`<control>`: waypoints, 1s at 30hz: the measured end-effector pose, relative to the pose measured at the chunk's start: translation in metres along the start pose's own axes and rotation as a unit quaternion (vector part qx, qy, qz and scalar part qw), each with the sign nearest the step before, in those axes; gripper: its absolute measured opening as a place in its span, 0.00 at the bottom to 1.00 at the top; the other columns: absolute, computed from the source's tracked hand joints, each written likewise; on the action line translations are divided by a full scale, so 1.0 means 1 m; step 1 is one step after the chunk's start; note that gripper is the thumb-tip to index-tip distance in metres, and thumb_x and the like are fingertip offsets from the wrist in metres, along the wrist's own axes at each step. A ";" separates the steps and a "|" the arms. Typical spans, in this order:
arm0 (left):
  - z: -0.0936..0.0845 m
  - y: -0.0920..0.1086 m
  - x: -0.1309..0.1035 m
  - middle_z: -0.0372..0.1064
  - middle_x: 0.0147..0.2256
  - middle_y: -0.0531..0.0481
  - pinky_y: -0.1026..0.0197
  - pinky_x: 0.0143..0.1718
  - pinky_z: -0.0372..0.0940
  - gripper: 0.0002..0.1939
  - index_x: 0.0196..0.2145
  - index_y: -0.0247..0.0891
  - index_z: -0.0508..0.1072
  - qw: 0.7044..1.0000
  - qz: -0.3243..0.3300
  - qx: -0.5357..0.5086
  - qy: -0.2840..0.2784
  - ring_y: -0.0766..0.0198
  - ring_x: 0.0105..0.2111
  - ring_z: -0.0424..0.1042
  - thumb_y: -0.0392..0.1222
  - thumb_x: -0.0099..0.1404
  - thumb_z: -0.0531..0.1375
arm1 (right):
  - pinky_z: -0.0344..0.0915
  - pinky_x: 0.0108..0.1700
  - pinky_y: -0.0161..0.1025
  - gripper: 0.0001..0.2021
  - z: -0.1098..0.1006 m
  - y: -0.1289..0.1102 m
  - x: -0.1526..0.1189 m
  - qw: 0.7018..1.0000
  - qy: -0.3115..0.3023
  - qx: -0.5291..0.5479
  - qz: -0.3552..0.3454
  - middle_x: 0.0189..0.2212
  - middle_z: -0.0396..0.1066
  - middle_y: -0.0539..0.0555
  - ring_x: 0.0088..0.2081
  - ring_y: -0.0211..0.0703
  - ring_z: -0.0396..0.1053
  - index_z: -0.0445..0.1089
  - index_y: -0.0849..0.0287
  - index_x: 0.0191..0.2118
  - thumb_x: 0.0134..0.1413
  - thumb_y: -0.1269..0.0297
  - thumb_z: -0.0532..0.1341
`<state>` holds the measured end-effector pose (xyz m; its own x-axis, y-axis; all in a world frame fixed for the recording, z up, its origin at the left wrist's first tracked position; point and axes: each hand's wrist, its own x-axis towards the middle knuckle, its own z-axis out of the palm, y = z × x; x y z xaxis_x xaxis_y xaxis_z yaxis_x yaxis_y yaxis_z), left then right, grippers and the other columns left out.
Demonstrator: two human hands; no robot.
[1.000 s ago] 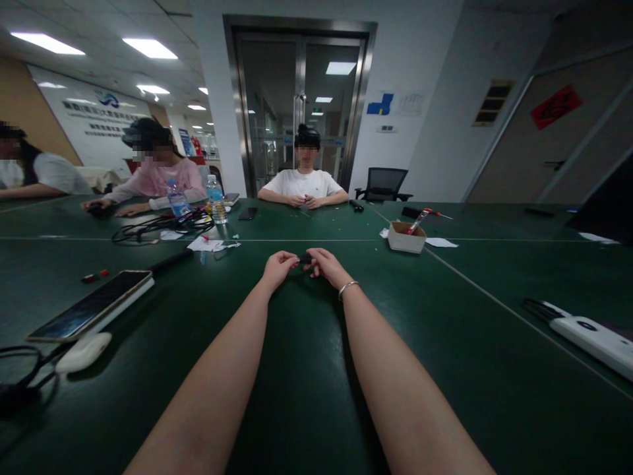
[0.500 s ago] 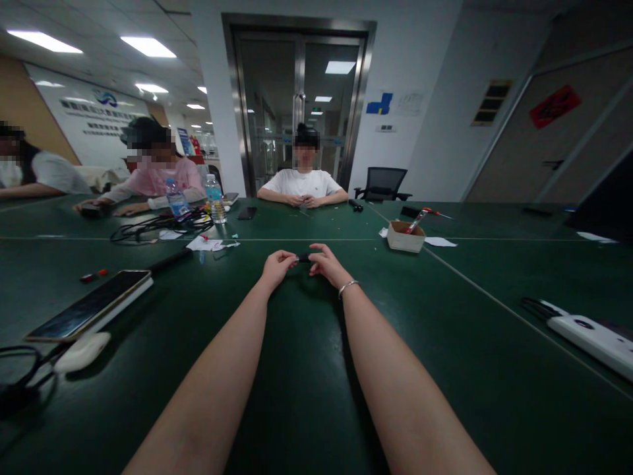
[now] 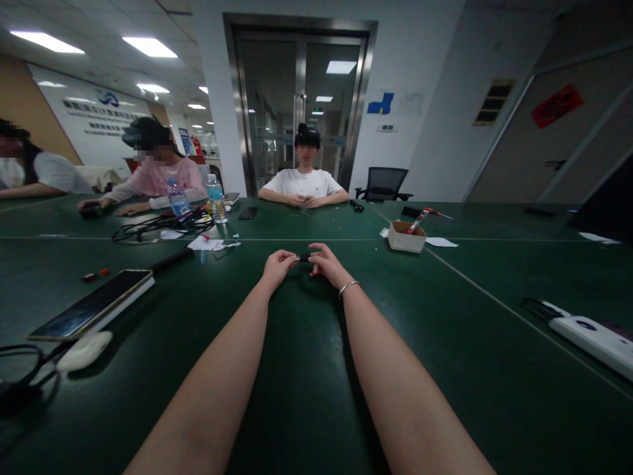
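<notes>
Both my arms reach forward over the dark green table [image 3: 306, 369]. Between my hands is a small, short black object with a light, shiny end [image 3: 304, 258]; it is too small for me to tell its kind. The fingers of my left hand [image 3: 279, 268] pinch its light left end. My right hand [image 3: 326, 264], with a silver bracelet [image 3: 349, 288] at the wrist, grips the black right end between thumb and fingers. The object is held level, close above the tabletop.
To the left lie a phone on a white box [image 3: 93, 307], a white earbud case [image 3: 85, 351] and black cables [image 3: 143, 227] near two bottles [image 3: 216, 199]. An open small box [image 3: 406, 237] and a white power strip [image 3: 593, 336] are at right. Co-workers sit across the table.
The whole view has shifted very slightly. My hands and the small black object keep the same pose.
</notes>
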<state>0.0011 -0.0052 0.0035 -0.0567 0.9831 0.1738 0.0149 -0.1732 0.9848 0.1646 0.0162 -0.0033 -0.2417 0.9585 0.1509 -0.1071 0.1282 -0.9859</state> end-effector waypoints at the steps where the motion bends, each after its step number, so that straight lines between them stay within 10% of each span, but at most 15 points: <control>1: 0.000 0.000 0.000 0.70 0.23 0.50 0.62 0.29 0.60 0.13 0.27 0.35 0.71 1.000 0.000 -0.001 0.001 0.67 0.24 0.66 0.46 0.46 0.65 | 0.67 0.20 0.31 0.17 0.000 0.000 0.000 1.000 0.005 0.004 0.002 0.24 0.68 0.43 0.13 0.27 0.60 0.61 0.57 0.44 0.46 0.64 0.63; 30: -0.002 -0.009 0.005 0.70 0.23 0.48 0.63 0.27 0.60 0.13 0.30 0.34 0.73 0.998 -0.002 0.045 -0.033 0.66 0.23 0.67 0.48 0.53 0.62 | 0.67 0.22 0.29 0.09 -0.005 0.008 0.002 1.000 -0.015 0.000 -0.005 0.24 0.72 0.48 0.15 0.26 0.60 0.67 0.59 0.41 0.53 0.66 0.60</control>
<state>-0.0014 0.0007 -0.0048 0.0083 0.9859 0.1672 0.1042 -0.1672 0.9804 0.1679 0.0206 -0.0107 -0.2685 0.9493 0.1633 -0.1102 0.1381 -0.9843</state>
